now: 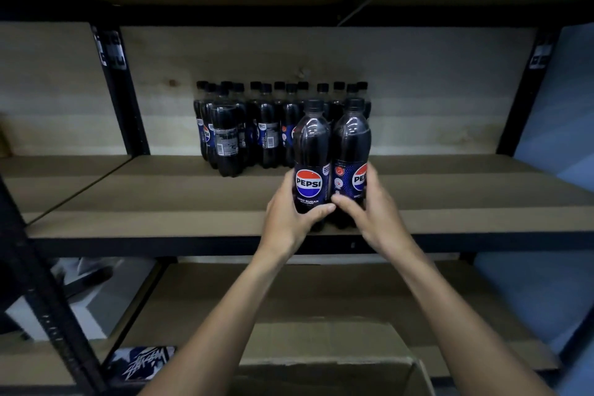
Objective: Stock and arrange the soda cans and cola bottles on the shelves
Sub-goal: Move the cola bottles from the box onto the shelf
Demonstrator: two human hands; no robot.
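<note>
Left hand (289, 215) and right hand (377, 212), fingers curled round the left cola bottle (311, 151) and right cola bottle (352, 145) respectively, hold both upright and touching at the front edge of the shelf (160, 202), with the bottle cluster (257, 132) at its rear.

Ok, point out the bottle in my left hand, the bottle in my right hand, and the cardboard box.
Left bottle (309, 183): head view, on its Pepsi logo.
Right bottle (352, 138): head view, on its dark upper body.
Box (321, 344): head view, on its back flap.
</note>
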